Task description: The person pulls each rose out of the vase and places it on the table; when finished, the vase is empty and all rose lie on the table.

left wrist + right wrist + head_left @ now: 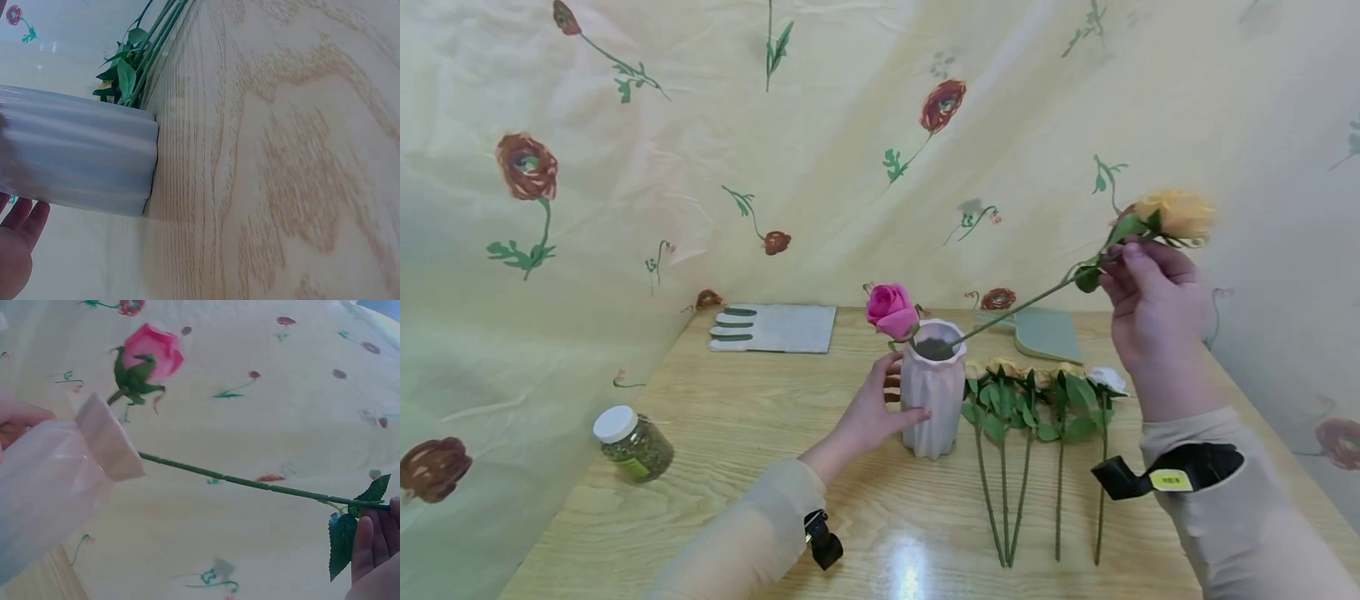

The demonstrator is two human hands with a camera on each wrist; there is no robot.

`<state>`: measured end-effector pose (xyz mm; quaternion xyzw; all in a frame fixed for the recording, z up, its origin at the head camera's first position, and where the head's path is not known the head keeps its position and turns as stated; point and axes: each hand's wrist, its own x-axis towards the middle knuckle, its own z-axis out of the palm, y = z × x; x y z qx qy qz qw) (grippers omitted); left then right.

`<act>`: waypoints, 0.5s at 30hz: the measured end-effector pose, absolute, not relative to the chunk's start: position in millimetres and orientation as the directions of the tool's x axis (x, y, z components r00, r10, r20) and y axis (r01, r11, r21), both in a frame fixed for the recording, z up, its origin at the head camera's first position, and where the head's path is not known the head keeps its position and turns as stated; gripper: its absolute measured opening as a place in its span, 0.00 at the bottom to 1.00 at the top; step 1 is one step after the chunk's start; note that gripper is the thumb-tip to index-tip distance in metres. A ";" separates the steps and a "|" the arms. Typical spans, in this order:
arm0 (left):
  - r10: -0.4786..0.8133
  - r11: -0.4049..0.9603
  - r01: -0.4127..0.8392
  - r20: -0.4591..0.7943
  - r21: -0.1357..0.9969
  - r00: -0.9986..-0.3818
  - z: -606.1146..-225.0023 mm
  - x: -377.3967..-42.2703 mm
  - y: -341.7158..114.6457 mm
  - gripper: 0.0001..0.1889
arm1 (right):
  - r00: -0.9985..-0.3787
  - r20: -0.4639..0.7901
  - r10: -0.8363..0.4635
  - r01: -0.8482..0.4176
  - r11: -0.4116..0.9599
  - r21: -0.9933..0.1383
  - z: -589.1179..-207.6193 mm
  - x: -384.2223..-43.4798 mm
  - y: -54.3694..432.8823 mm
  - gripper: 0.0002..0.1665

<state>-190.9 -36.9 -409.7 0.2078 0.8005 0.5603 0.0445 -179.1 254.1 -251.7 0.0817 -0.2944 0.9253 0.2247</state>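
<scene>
In the head view, a pale ribbed vase (934, 408) stands upright on the wooden table. My left hand (867, 417) grips its left side, thumb across the front and fingers around behind. A pink rose (891, 311) leans out of the vase's mouth. My right hand (1157, 308), raised at the right, pinches the upper stem of a yellow rose (1176, 215) just under its bloom. The stem slants down leftward, its lower end at the vase's opening. In the right wrist view the green stem (250, 483) runs from the vase rim to my fingers.
Several roses with cream-yellow blooms and a white rose (1107, 381) lie in a row right of the vase. Behind them is a grey-green dustpan (1048, 332). A folded glove (786, 327) lies at the back, and a white-lidded jar (638, 450) at the left.
</scene>
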 end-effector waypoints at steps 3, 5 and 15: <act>0.382 0.285 0.280 0.159 0.917 -0.910 -409.4 -190.8 -36.4 0.45 | -0.889 0.241 0.389 -0.458 -0.751 -0.476 -254.1 -178.1 270.3 0.04; 0.381 0.284 0.278 0.158 0.918 -0.911 -409.3 -191.0 -36.2 0.45 | -0.891 0.225 0.394 -0.454 -0.760 -0.465 -256.5 -177.2 280.4 0.04; 0.380 0.280 0.283 0.165 0.917 -0.910 -409.6 -190.9 -36.7 0.44 | -0.903 0.159 0.398 -0.427 -0.799 -0.423 -274.9 -172.3 320.5 0.05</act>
